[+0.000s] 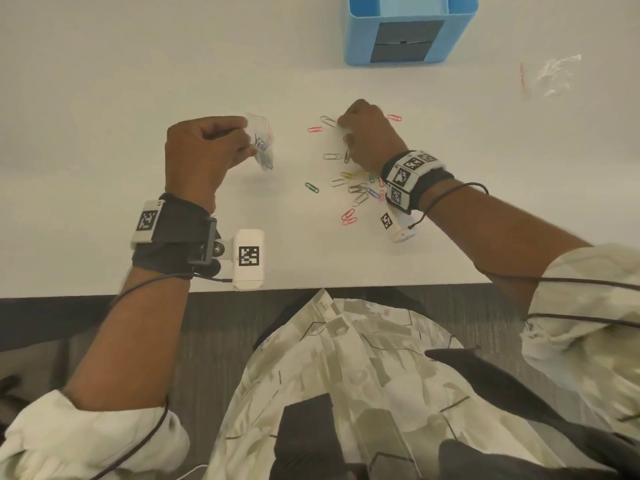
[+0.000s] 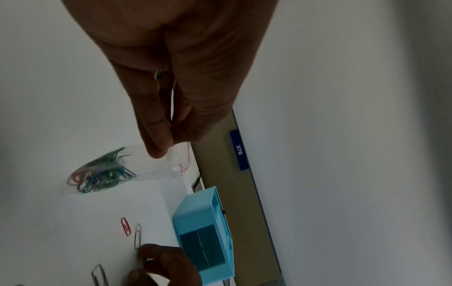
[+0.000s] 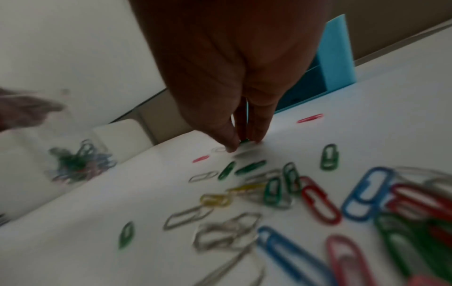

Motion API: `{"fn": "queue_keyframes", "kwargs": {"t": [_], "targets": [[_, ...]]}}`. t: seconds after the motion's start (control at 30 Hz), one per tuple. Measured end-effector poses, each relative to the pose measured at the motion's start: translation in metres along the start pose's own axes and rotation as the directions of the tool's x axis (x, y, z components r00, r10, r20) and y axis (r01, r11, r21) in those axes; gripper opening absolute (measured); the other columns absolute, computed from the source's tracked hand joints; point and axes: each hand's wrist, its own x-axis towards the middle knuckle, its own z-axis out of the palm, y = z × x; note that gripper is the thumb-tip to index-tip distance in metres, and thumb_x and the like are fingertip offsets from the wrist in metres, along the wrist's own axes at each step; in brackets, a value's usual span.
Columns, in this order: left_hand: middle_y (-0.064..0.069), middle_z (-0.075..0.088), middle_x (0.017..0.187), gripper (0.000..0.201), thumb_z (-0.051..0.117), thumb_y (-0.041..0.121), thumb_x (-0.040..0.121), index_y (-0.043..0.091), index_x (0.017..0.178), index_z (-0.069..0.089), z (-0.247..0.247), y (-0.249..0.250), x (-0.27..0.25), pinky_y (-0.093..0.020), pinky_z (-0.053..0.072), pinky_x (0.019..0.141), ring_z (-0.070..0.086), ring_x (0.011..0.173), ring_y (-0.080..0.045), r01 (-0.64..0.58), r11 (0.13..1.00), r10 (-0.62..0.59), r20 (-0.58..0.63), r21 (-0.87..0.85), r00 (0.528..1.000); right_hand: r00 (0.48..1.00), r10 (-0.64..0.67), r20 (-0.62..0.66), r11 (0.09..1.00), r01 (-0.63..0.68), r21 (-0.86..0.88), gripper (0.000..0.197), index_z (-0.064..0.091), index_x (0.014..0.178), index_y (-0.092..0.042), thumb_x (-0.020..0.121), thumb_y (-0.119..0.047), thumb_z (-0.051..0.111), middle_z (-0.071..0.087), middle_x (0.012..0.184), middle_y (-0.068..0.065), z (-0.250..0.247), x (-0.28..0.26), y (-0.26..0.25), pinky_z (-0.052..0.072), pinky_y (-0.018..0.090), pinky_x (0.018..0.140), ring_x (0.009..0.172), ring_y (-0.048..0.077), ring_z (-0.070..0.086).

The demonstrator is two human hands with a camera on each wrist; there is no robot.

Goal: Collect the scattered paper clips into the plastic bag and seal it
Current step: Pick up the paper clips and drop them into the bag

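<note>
The plastic bag [image 1: 262, 142], already holding a clutch of coloured clips, hangs above the tabletop's middle, pinched at its mouth by the left hand [image 1: 197, 157]. Loose paper clips [image 1: 356, 188] lie scattered beside it, toward the near edge. The right hand [image 1: 369, 133] has its fingertips closed down on a silver clip [image 1: 328, 121]; lifting it cleanly to the bag's mouth looks next. Gathering is midway. A blue organiser [image 1: 412, 29] stands at the far edge. A wall plate [image 2: 239, 150] reads "378".
</note>
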Motion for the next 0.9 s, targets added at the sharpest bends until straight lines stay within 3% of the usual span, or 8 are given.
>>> {"fn": "queue_keyframes", "kwargs": {"t": [0.13, 0.2, 0.33, 0.53, 0.63, 0.77, 0.9], "targets": [[-0.012, 0.078, 0.099, 0.023, 0.074, -0.001, 0.088, 0.001, 0.11, 0.079, -0.013, -0.007, -0.003, -0.023, 0.064, 0.083, 0.079, 0.088, -0.026, 0.011, 1.0, -0.012, -0.027, -0.027, 1.0, 0.997, -0.06, -0.037, 0.998, 0.061, 0.013, 0.03, 0.062, 0.126, -0.008, 0.097, -0.01, 0.054, 0.055, 0.128, 0.013, 0.011, -0.002, -0.021, 0.05, 0.045, 0.095, 0.116, 0.034, 0.052], [-0.012, 0.078, 0.099, 0.022, 0.074, -0.001, 0.087, 0.002, 0.109, 0.079, -0.017, -0.01, -0.004, -0.023, 0.064, 0.083, 0.079, 0.089, -0.027, 0.018, 0.999, -0.019, -0.035, -0.035, 0.999, 0.996, -0.056, -0.072, 0.997, 0.06, 0.049, 0.032, 0.06, 0.13, -0.01, 0.098, -0.016, 0.057, 0.054, 0.132, 0.012, 0.009, 0.003, -0.027, 0.05, 0.044, 0.098, 0.117, 0.034, 0.053], [-0.008, 0.078, 0.095, 0.019, 0.073, -0.001, 0.089, 0.005, 0.105, 0.079, -0.022, -0.015, -0.008, -0.02, 0.063, 0.079, 0.079, 0.083, -0.024, 0.036, 0.998, -0.038, -0.046, -0.047, 0.998, 0.994, -0.098, 0.038, 0.995, 0.098, 0.015, 0.052, 0.045, 0.147, -0.011, 0.101, -0.033, 0.056, 0.037, 0.153, 0.012, 0.011, 0.011, -0.033, 0.037, 0.04, 0.112, 0.136, 0.034, 0.039], [-0.007, 0.078, 0.095, 0.018, 0.073, -0.001, 0.089, 0.006, 0.105, 0.079, -0.027, -0.023, -0.01, -0.019, 0.063, 0.078, 0.079, 0.079, -0.02, 0.051, 0.997, -0.054, -0.053, -0.055, 0.997, 0.963, -0.247, 0.105, 0.969, 0.247, 0.01, 0.057, 0.049, 0.142, -0.011, 0.098, -0.046, 0.057, 0.042, 0.145, 0.015, 0.029, -0.016, -0.041, 0.041, 0.042, 0.108, 0.131, 0.033, 0.042], [-0.007, 0.078, 0.095, 0.019, 0.073, -0.001, 0.089, 0.006, 0.106, 0.079, -0.025, -0.024, -0.01, -0.019, 0.062, 0.078, 0.079, 0.079, -0.019, 0.055, 0.996, -0.059, -0.054, -0.066, 0.997, 0.925, -0.371, 0.077, 0.927, 0.374, -0.023, 0.046, 0.057, 0.135, -0.012, 0.096, -0.036, 0.063, 0.05, 0.137, 0.018, 0.044, -0.039, -0.039, 0.045, 0.044, 0.102, 0.123, 0.037, 0.048], [-0.006, 0.079, 0.094, 0.018, 0.074, 0.0, 0.088, 0.006, 0.104, 0.08, -0.021, -0.027, -0.009, -0.019, 0.062, 0.078, 0.079, 0.077, -0.018, 0.059, 0.996, -0.062, -0.045, -0.068, 0.997, 0.9, -0.434, 0.043, 0.899, 0.436, -0.043, 0.028, 0.064, 0.122, -0.01, 0.096, -0.007, 0.059, 0.06, 0.122, 0.012, 0.052, -0.06, -0.028, 0.056, 0.045, 0.081, 0.108, 0.032, 0.056], [-0.007, 0.079, 0.095, 0.02, 0.074, -0.001, 0.088, 0.005, 0.106, 0.08, -0.014, -0.029, -0.01, -0.019, 0.063, 0.078, 0.079, 0.082, -0.021, 0.064, 0.996, -0.065, -0.017, -0.066, 0.998, 0.923, -0.383, 0.03, 0.919, 0.384, -0.091, 0.034, 0.064, 0.118, -0.007, 0.089, 0.007, 0.055, 0.061, 0.124, 0.011, 0.041, -0.08, -0.001, 0.057, 0.046, 0.084, 0.114, 0.032, 0.057]]}}
